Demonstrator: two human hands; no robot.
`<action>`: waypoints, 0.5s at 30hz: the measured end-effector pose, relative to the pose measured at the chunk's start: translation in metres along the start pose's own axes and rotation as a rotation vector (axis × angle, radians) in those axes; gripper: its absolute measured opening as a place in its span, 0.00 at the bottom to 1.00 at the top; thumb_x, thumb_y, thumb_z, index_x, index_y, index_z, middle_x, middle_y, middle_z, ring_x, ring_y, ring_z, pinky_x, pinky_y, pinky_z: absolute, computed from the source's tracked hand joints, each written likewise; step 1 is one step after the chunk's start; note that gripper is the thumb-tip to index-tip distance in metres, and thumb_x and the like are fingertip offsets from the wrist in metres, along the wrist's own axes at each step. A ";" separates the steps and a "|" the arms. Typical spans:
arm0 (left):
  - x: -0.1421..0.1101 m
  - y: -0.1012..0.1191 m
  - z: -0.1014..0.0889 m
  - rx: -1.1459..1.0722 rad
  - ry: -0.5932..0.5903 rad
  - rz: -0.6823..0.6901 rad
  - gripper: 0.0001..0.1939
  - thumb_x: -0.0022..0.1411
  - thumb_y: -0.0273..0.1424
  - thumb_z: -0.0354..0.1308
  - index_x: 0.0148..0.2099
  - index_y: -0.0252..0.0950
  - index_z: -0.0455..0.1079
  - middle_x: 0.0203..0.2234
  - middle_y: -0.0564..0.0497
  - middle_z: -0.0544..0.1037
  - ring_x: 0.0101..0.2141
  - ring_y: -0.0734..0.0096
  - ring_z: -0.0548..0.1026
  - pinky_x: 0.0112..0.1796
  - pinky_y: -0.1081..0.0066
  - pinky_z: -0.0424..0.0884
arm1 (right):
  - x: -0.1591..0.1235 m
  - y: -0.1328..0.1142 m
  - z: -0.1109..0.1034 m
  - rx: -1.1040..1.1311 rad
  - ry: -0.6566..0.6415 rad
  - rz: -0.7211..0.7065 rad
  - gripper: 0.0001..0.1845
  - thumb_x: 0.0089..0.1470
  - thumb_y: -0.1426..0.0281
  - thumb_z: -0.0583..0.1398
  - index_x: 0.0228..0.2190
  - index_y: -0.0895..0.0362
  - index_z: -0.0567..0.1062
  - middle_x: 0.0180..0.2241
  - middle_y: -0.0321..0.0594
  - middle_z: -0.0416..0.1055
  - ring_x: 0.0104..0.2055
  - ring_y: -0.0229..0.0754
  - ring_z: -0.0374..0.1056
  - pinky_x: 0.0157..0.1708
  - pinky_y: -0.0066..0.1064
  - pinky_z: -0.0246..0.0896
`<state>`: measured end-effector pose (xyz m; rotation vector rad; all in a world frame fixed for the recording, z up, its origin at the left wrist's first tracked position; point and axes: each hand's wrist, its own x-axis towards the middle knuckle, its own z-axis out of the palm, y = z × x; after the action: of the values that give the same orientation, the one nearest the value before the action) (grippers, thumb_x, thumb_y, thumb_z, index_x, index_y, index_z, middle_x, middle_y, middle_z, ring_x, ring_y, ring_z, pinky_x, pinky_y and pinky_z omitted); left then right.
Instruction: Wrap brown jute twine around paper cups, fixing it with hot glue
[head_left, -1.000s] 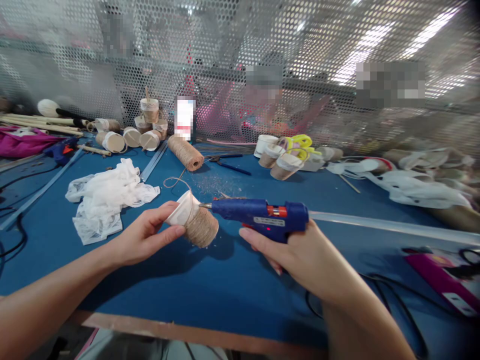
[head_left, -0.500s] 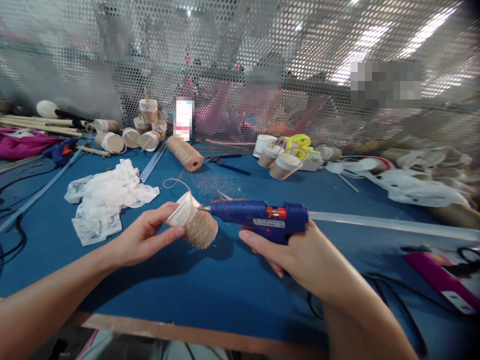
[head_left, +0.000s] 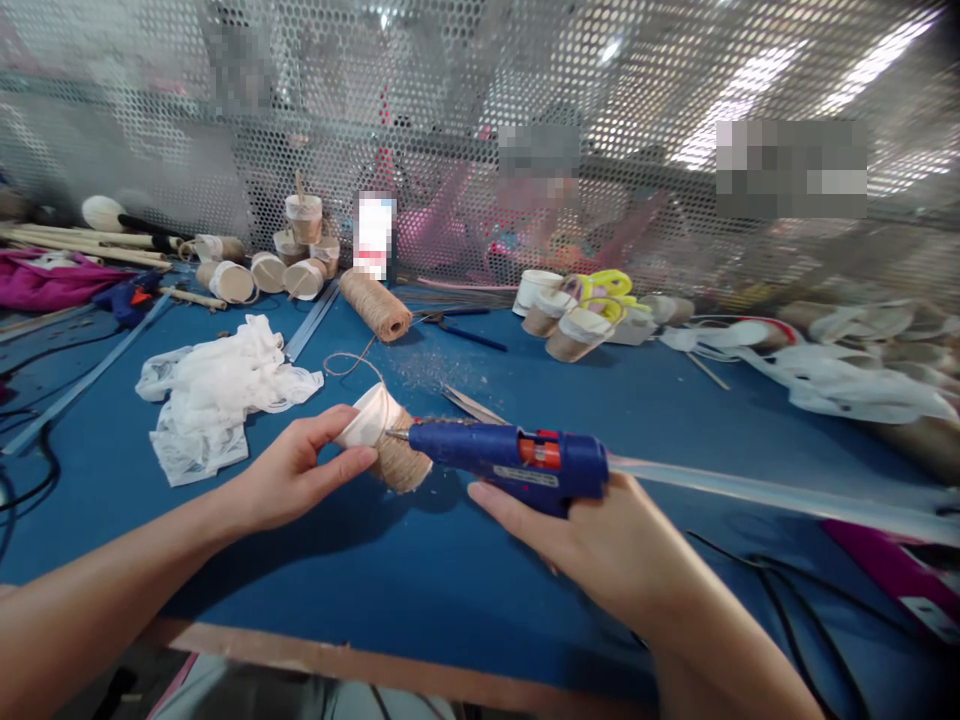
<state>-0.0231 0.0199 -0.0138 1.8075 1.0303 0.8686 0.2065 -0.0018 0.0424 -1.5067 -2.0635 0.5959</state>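
My left hand (head_left: 311, 465) grips the white rim of a paper cup (head_left: 364, 420) that is tilted on its side, its lower part wound with jute twine (head_left: 401, 462). A strand runs from the cup back to a twine spool (head_left: 375, 305) lying on the table. In my right hand (head_left: 570, 525) is a blue hot glue gun (head_left: 502, 455), a long clear glue stick (head_left: 720, 485) sticking out of its back. The metal nozzle points left and is at the cup's side, by the upper edge of the winding; whether it touches cannot be made out.
Crumpled white lace (head_left: 225, 395) lies left of the cup. Scissors (head_left: 472, 403) and pliers (head_left: 469, 332) lie beyond it. Wrapped cups (head_left: 304, 225) are stacked at the back left, others (head_left: 574, 335) at the back right. Black cables (head_left: 787, 590) cross the right side near a purple box (head_left: 885, 565).
The glue gun has moved slightly left and down, its nozzle now lower on the cup's side. The scissors show more clearly behind it. My left hand keeps its hold on the cup.
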 end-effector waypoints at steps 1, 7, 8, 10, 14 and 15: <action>0.000 0.001 0.000 0.003 0.000 -0.005 0.10 0.59 0.34 0.49 0.34 0.32 0.66 0.29 0.50 0.67 0.32 0.70 0.67 0.38 0.69 0.65 | -0.001 0.000 0.001 -0.005 0.013 -0.013 0.05 0.44 0.65 0.59 0.23 0.52 0.74 0.19 0.31 0.73 0.24 0.41 0.70 0.23 0.27 0.66; 0.000 0.001 0.000 0.025 0.019 -0.018 0.10 0.59 0.35 0.49 0.34 0.32 0.66 0.28 0.50 0.68 0.31 0.71 0.66 0.35 0.71 0.65 | 0.000 0.001 0.004 0.013 0.037 -0.104 0.05 0.45 0.67 0.59 0.26 0.52 0.75 0.26 0.32 0.76 0.28 0.42 0.72 0.26 0.26 0.68; 0.000 0.001 0.000 0.028 0.020 -0.016 0.10 0.59 0.34 0.49 0.34 0.32 0.66 0.28 0.50 0.68 0.31 0.71 0.66 0.35 0.71 0.65 | 0.000 0.002 0.004 0.007 0.041 -0.099 0.05 0.45 0.67 0.59 0.26 0.52 0.75 0.26 0.32 0.76 0.28 0.42 0.72 0.26 0.27 0.68; -0.001 0.000 0.000 0.035 0.019 -0.013 0.10 0.59 0.34 0.49 0.34 0.32 0.66 0.28 0.50 0.68 0.31 0.71 0.67 0.35 0.71 0.65 | 0.001 0.003 0.004 -0.004 0.046 -0.069 0.05 0.44 0.66 0.59 0.26 0.52 0.75 0.25 0.32 0.76 0.27 0.42 0.72 0.26 0.28 0.68; -0.001 0.000 0.001 0.032 0.021 -0.012 0.10 0.59 0.35 0.49 0.34 0.32 0.66 0.28 0.50 0.68 0.31 0.71 0.67 0.35 0.71 0.66 | 0.001 0.001 0.004 0.007 0.049 -0.023 0.06 0.44 0.65 0.59 0.26 0.53 0.74 0.23 0.32 0.75 0.25 0.42 0.72 0.25 0.28 0.68; 0.000 0.000 0.001 0.028 0.021 -0.015 0.10 0.59 0.35 0.49 0.34 0.32 0.66 0.28 0.50 0.69 0.31 0.71 0.67 0.35 0.71 0.66 | 0.001 0.000 0.004 0.017 0.046 -0.030 0.05 0.44 0.66 0.59 0.25 0.53 0.74 0.23 0.33 0.75 0.26 0.42 0.72 0.25 0.28 0.68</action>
<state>-0.0224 0.0191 -0.0142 1.8150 1.0732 0.8694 0.2037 -0.0012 0.0393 -1.4636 -2.0377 0.5603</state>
